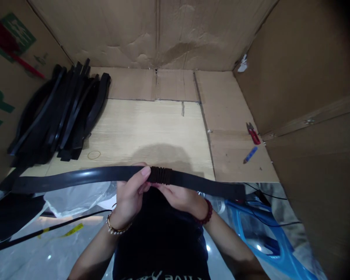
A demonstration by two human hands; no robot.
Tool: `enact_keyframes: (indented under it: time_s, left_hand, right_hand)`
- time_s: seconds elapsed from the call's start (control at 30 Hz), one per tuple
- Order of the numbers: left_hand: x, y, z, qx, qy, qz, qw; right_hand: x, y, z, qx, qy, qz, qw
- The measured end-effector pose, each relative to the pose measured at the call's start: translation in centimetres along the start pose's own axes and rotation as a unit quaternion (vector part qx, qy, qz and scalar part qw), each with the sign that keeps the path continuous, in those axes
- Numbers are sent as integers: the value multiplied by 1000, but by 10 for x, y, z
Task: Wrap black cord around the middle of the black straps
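Note:
A long, flat black strip, possibly rubber, runs across the lower part of the view, with a dark cord binding wound tightly around its middle. My left hand grips the strip just left of the binding, its fingertips resting on the front edge. My right hand holds the strip from below, just right of the binding. A red beaded bracelet circles my right wrist, and a beaded bracelet circles my left.
Several curved black strips lie piled on the wood-grain board at the left. Red-handled snips, a blue marker and a thin rubber band lie on the surface. Cardboard walls rise behind and right. Below are a plastic sheet and a blue object.

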State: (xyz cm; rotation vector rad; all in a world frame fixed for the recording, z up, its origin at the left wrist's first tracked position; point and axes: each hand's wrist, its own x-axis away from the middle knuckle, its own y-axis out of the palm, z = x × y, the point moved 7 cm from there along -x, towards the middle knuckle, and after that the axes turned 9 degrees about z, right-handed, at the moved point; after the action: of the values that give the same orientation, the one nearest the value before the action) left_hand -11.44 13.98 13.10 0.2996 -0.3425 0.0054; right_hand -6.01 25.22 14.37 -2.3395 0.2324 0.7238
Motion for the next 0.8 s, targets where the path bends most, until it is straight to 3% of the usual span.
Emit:
enact_keyframes:
  time_s: [0.2,0.3,0.53,0.8]
  left_hand:
    - [-5,1,8,16,58,33,998]
    - [-5,2,4,14,41,27,999]
    - [-5,-2,-4,-37,47,-6,998]
    - [-5,5,-4,-44,71,-81,993]
  right_hand:
    - [17,2,-21,-71,155,130,977]
    - [22,1,-26,-86,185,194,959]
    - [21,1,-22,-112,254,236,931]
    - [23,-3,-25,-104,262,254,925]
